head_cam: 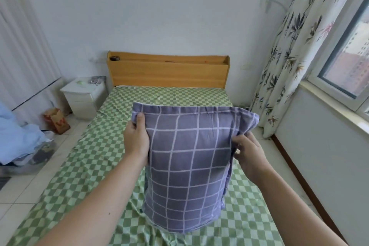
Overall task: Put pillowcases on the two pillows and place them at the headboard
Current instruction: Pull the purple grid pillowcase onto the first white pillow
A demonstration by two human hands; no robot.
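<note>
A pillow in a purple pillowcase with a white grid pattern [187, 162] stands upright on the green checked bed [95, 146], held up in front of me. My left hand [136, 136] grips its upper left edge, thumb on the front of the cloth. My right hand [249, 152] pinches the fabric at the upper right side, where the case bunches. A thin white edge shows along the top rim of the case. The wooden headboard [167, 74] stands at the far end of the bed, with bare sheet in front of it. No second pillow is in view.
A white nightstand [83, 96] stands left of the headboard, a red-brown paper bag [57, 120] on the tiled floor beside it. Blue bedding [18, 138] is heaped at the far left. A floral curtain [289, 52] and window fill the right wall.
</note>
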